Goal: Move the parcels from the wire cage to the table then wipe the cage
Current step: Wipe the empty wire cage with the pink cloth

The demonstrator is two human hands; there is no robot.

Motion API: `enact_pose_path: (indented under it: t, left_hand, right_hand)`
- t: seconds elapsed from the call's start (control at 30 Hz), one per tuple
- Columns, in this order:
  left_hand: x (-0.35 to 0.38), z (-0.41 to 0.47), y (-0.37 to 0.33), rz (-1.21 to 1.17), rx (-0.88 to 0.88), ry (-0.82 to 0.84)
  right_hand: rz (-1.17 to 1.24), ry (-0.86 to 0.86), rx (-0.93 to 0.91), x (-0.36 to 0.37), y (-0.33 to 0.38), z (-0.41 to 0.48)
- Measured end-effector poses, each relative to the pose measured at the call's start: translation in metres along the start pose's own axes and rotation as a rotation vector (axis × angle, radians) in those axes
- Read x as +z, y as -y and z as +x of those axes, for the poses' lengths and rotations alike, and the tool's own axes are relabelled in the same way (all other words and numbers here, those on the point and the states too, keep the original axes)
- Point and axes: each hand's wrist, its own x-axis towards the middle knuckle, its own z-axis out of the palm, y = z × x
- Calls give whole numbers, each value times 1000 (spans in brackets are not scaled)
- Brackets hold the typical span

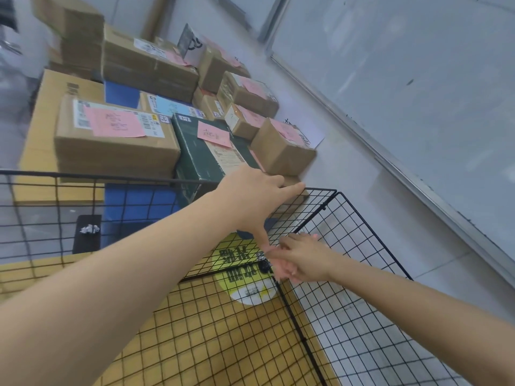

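Observation:
The black wire cage (359, 274) fills the lower view, and I see no parcels inside it. My left hand (250, 196) rests on its top rim at the far corner, fingers straight and thumb spread down along the mesh. Just below it, my right hand (303, 257) grips a pale pink cloth (282, 271) against the corner of the mesh. Several cardboard parcels (114, 140) with pink notes and a dark green box (203, 160) are stacked on the blue-topped table (133, 200) beyond the cage.
A yellow round sticker (245, 274) lies on the tan floor under the cage. A white wall panel with a metal rail (404, 168) runs along the right. A crumpled bit of paper (89, 228) sits on a dark stool behind the mesh at left.

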Motion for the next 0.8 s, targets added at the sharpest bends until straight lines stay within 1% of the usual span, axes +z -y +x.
enact_pose_path:
  t: [0.07, 0.13, 0.2, 0.27, 0.37, 0.43, 0.5, 0.63, 0.73, 0.8]
  left_hand:
    - [1, 0, 1, -7, -2, -6]
    - [2, 0, 2, -14, -4, -10]
    - [4, 1, 1, -19, -12, -17]
    - [4, 2, 1, -23, -20, -31]
    - [5, 3, 2, -29, -31, -31]
    - [4, 3, 1, -19, -29, -34]
    - [5, 2, 0, -14, -28, -37]
    - [5, 1, 1, -11, -20, -36]
    - [5, 0, 1, 0, -13, -22]
    - [4, 0, 1, 6, -8, -4]
  right_hand:
    - [-36, 62, -10, 1, 2, 12]
    - [-156, 141, -48, 9, 3, 19]
    - [-264, 184, -114, 18, 4, 24]
    - [-316, 230, -139, 24, 4, 29]
    - [-430, 249, -232, 33, 5, 36]
    - [-542, 253, -250, 35, 5, 38]
    - [-556, 263, -266, 41, 4, 40]
    - [-519, 254, -225, 46, 5, 44]
    - [-558, 302, -155, 45, 9, 44]
    - [-539, 332, -94, 40, 11, 42]
